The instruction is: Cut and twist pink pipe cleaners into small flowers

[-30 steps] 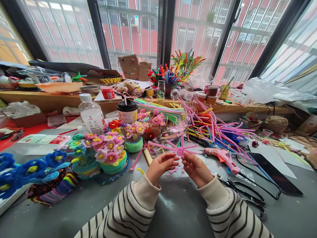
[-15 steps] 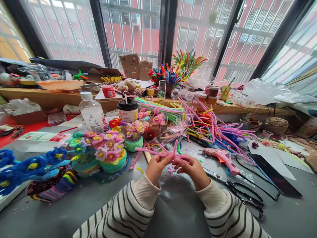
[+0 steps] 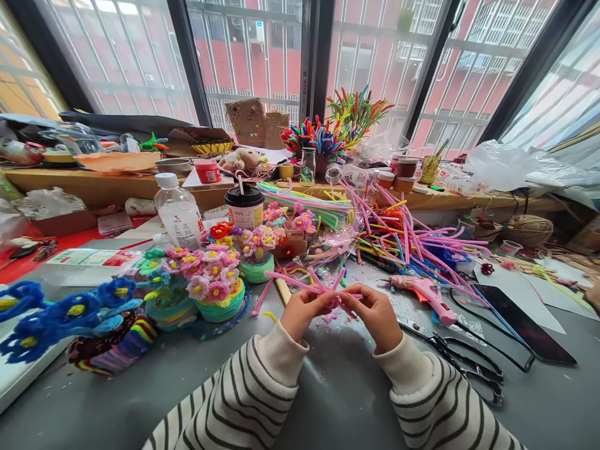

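Note:
Pink pipe cleaners point(image 3: 291, 280), crossed and bent together, are held in the air over the middle of the table. My left hand point(image 3: 302, 312) pinches them from the left, with one long end sticking out past its fingers. From the right, my right hand point(image 3: 375, 314) has thumb and fingers closed on the same bundle. Several short pink ends fan upward between the hands; the crossing point is partly hidden by fingertips. Just left stand pots of pipe-cleaner flowers point(image 3: 216, 275). A pink glue gun point(image 3: 429, 295) and black-handled scissors point(image 3: 462, 359) lie to the right.
Behind my hands lies a heap of loose coloured pipe cleaners point(image 3: 398, 237). A plastic bottle point(image 3: 178, 212) and a lidded cup point(image 3: 244, 209) stand back left. A phone point(image 3: 522, 322) rests on the right, near a cable. Blue pipe-cleaner flowers point(image 3: 70, 312) occupy the left front.
My fingers have shifted on the pink pipe cleaners. The upright end now leans right, and more ends spread out between the hands. The whole view has moved slightly.

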Demonstrator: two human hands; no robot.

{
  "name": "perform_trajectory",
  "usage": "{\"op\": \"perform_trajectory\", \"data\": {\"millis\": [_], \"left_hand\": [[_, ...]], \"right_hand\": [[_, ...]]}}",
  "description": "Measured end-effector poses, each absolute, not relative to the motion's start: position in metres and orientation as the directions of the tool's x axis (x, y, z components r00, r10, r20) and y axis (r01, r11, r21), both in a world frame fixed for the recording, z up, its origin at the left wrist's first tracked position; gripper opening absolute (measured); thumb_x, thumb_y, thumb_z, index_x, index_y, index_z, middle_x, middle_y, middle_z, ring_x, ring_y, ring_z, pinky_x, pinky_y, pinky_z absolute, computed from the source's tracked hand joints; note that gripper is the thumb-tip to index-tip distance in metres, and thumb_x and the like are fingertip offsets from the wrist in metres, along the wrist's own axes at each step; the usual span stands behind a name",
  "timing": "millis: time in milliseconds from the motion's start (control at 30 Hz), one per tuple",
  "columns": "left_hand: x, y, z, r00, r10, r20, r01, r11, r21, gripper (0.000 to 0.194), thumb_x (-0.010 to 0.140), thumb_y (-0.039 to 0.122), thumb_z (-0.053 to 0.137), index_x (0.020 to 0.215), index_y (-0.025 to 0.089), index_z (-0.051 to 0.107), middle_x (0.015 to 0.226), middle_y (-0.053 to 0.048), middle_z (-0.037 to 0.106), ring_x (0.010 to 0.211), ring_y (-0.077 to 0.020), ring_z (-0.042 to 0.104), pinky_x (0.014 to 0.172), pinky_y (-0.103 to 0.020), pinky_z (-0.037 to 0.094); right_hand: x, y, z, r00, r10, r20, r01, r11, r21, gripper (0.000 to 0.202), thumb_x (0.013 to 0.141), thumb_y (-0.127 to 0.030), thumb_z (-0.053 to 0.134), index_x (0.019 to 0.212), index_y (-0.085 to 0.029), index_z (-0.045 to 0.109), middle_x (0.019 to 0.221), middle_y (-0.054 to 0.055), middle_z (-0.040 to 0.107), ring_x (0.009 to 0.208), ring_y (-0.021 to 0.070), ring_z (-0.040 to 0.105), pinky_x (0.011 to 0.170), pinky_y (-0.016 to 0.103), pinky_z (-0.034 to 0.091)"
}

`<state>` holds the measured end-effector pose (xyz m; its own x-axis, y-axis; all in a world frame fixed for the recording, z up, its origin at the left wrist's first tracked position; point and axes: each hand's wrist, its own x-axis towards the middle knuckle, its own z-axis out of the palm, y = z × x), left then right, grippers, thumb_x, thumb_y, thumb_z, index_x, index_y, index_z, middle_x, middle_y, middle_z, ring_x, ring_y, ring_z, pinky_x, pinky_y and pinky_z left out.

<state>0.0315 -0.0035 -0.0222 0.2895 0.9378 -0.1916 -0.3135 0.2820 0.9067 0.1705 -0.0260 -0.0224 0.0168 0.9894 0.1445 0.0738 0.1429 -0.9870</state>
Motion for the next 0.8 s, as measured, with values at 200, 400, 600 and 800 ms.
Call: {"op": "perform_trajectory", "data": {"millis": [200, 400, 600, 800], "left_hand": [[0.031, -0.008, -0.014, 0.358, 0.919, -0.167, -0.183, 0.244, 0.952, 0.027, 0.047, 0.033, 0.07, 0.058, 0.011, 0.058, 0.051, 0.0, 0.058, 0.05, -0.0091, 0.054, 0.052, -0.021, 0.043], [0.029, -0.011, -0.013, 0.61, 0.756, -0.237, -0.09, 0.363, 0.927, 0.024, 0.05, 0.03, 0.07, 0.06, 0.01, 0.059, 0.051, -0.001, 0.058, 0.048, -0.008, 0.052, 0.052, -0.02, 0.041], [0.032, -0.009, -0.014, 0.475, 0.836, -0.274, -0.166, 0.391, 0.905, 0.026, 0.049, 0.032, 0.07, 0.057, 0.01, 0.06, 0.049, 0.001, 0.055, 0.048, -0.0064, 0.05, 0.052, -0.019, 0.04], [0.033, -0.006, -0.018, 0.446, 0.852, -0.274, -0.135, 0.367, 0.921, 0.028, 0.048, 0.033, 0.07, 0.06, 0.009, 0.061, 0.051, 0.001, 0.055, 0.049, -0.0059, 0.05, 0.053, -0.019, 0.039]], "right_hand": [[0.175, -0.023, -0.023, 0.012, 0.981, 0.194, 0.08, 0.193, -0.978, 0.025, 0.068, -0.038, 0.054, 0.059, -0.016, 0.05, 0.05, -0.004, 0.046, 0.047, 0.0071, 0.041, 0.047, 0.02, 0.034], [0.175, -0.022, -0.028, -0.128, 0.965, 0.23, 0.058, 0.238, -0.969, 0.03, 0.072, -0.041, 0.047, 0.055, -0.016, 0.045, 0.048, -0.004, 0.041, 0.046, 0.007, 0.038, 0.046, 0.02, 0.032], [0.176, -0.022, -0.023, -0.002, 0.956, 0.295, 0.04, 0.294, -0.955, 0.023, 0.073, -0.04, 0.047, 0.084, -0.02, 0.051, 0.073, 0.0, 0.049, 0.061, 0.0099, 0.046, 0.052, 0.022, 0.039], [0.182, -0.021, -0.018, -0.074, 0.868, 0.491, 0.267, 0.491, -0.829, 0.014, 0.072, -0.033, 0.051, 0.076, -0.02, 0.056, 0.092, 0.005, 0.049, 0.09, 0.0172, 0.046, 0.076, 0.031, 0.038]]}}
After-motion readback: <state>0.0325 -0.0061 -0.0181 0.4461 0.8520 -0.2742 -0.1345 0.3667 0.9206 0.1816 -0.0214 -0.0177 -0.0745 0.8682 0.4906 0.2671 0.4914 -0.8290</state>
